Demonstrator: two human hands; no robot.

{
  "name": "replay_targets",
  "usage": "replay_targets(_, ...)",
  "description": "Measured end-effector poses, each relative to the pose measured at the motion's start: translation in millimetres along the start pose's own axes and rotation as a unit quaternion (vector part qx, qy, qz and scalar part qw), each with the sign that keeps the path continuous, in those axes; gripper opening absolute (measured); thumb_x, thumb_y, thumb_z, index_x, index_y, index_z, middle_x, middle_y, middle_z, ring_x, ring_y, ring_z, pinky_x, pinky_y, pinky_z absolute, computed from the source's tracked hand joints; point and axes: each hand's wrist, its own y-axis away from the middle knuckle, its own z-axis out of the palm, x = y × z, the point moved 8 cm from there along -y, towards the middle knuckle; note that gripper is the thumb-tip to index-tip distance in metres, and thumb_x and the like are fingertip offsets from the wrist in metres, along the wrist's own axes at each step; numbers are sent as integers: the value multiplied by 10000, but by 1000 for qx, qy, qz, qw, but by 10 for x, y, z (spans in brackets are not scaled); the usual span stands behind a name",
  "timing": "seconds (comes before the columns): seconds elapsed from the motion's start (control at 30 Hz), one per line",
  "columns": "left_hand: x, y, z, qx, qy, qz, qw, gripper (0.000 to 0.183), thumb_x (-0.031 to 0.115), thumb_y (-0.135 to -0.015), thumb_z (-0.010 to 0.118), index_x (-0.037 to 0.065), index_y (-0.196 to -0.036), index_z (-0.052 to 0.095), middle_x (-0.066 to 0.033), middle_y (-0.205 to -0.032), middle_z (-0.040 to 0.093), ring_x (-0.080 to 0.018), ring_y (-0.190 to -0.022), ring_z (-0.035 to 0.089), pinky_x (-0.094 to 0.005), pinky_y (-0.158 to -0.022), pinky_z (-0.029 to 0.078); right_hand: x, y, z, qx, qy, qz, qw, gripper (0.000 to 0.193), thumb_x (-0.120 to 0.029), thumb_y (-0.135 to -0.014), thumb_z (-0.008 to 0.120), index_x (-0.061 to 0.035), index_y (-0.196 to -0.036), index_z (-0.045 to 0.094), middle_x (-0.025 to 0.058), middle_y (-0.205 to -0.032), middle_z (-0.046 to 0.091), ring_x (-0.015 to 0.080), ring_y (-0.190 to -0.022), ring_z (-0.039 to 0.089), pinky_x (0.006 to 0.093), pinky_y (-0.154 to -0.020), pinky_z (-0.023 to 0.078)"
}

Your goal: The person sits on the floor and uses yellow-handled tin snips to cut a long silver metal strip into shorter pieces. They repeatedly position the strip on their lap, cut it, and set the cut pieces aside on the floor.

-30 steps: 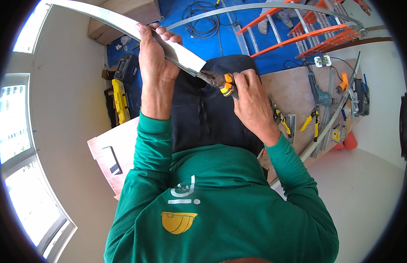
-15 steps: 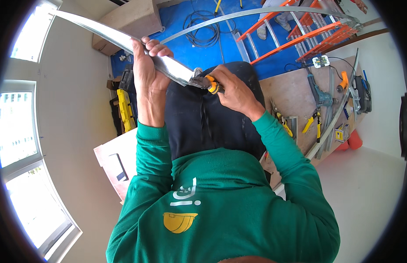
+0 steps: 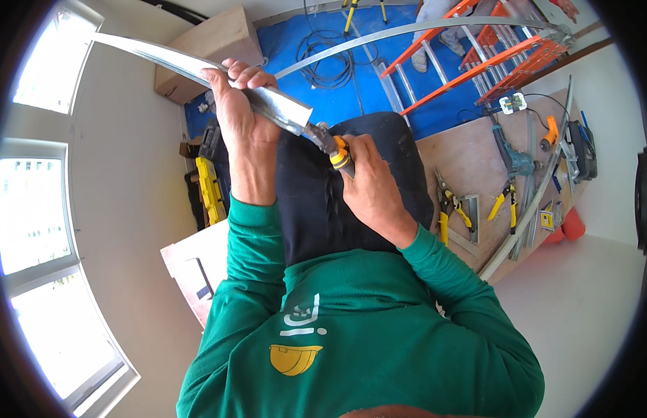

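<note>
My left hand (image 3: 241,104) is closed around a long, shiny metal channel (image 3: 282,109), which slants from the upper left down toward my lap. In my right hand (image 3: 376,194) is a pair of tin snips (image 3: 337,153) with dark jaws and yellow-and-black handles. The jaws are at the channel's near end; whether they grip the metal or only touch it I cannot tell. My fingers hide much of the snips' handles. Both hands are above my dark trousers (image 3: 309,209).
On the wooden board at right lie yellow-handled snips (image 3: 505,205), more cutters (image 3: 452,205), a teal drill (image 3: 515,157) and metal strips. An orange ladder (image 3: 463,76) stands beyond, near another person's legs (image 3: 435,35). A cable coil (image 3: 327,63) lies on the blue floor covering. A phone (image 3: 200,277) lies at left.
The snips and my right hand have shifted lower, with the jaws turned more along the channel's end. The channel's end flange shows more fully. The whole view has shifted slightly.
</note>
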Motion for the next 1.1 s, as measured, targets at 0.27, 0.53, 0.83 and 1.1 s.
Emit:
replay_targets(0.27,-405,-469,746,-42,45,6,998,553,608,-1069,576,84,-900,529,-3,-757,500,-147,-665,512,-294,-680,570,22,-411,-402,155,-10,6,988,313,-23,-964,742,20,-1207,549,256,-1089,628,512,-1023,651,549,-847,538)
replay_targets(0.53,-320,-587,1022,-64,89,-33,993,570,613,-1105,527,82,-899,532,3,-712,499,-141,-637,530,-282,-659,561,20,-924,-48,-26,-360,-57,931,242,-199,-1100,708,-14,-1225,615,94,-952,680,256,-824,670,375,-747,536)
replay_targets(0.83,-66,-483,1119,-72,116,-14,991,538,583,-1087,573,75,-912,543,4,-754,536,-139,-648,555,-269,-647,579,-268,-862,-185,6,-299,-84,951,234,-196,-1090,728,-24,-1195,611,82,-973,634,235,-847,639,366,-795,544)
replay_targets(1.1,-263,-503,1263,-70,107,-9,992,584,654,-1068,534,89,-921,556,20,-760,511,-117,-664,540,-242,-653,585,-362,-837,-570,223,-59,-99,968,294,1,-1000,670,36,-1267,553,267,-1150,611,508,-1087,632,551,-916,532)
